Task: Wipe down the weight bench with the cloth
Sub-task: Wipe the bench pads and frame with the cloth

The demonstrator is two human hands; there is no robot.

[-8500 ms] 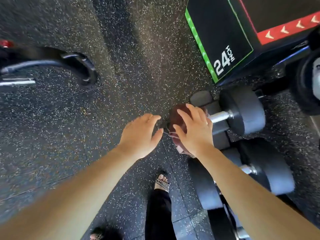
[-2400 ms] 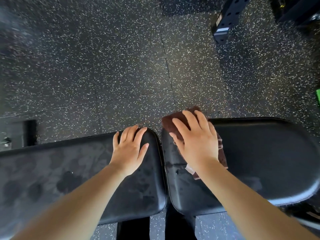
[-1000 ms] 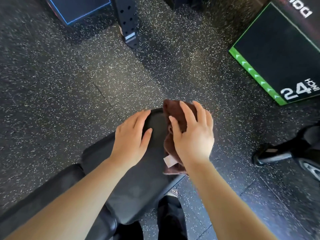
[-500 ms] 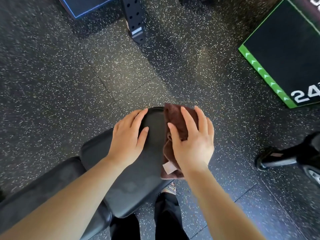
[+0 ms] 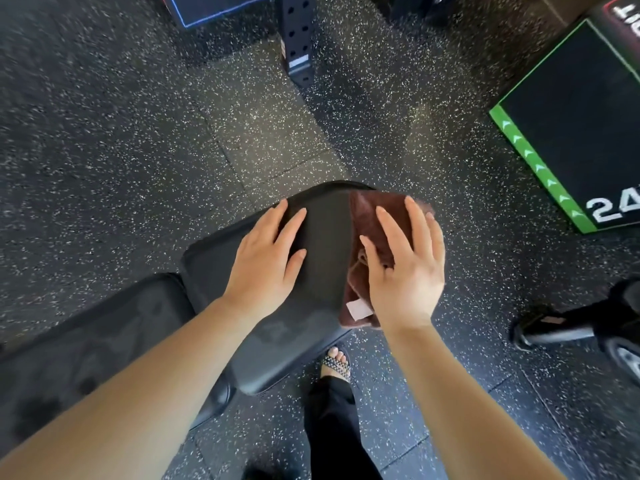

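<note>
The black padded weight bench (image 5: 325, 258) runs from the lower left to a rounded end at the centre. A brown cloth (image 5: 363, 220) with a white tag lies on the right side of that end pad. My right hand (image 5: 405, 271) presses flat on the cloth, fingers spread over it. My left hand (image 5: 266, 261) rests flat on the bare pad just left of the cloth, fingers apart, holding nothing. The longer bench pad (image 5: 86, 358) shows damp-looking patches.
Speckled black rubber floor all around. A black plyo box with a green edge and "24" (image 5: 571, 133) stands at the right. A perforated black rack foot (image 5: 298, 39) and a blue-edged box (image 5: 214, 8) sit at the top. A wheeled bench leg (image 5: 588, 327) is at right. My sandalled foot (image 5: 336, 365) stands below the pad.
My right hand and the cloth stay at the right side of the end pad, shifted slightly. My left hand stays flat beside them. The view has drifted a little.
</note>
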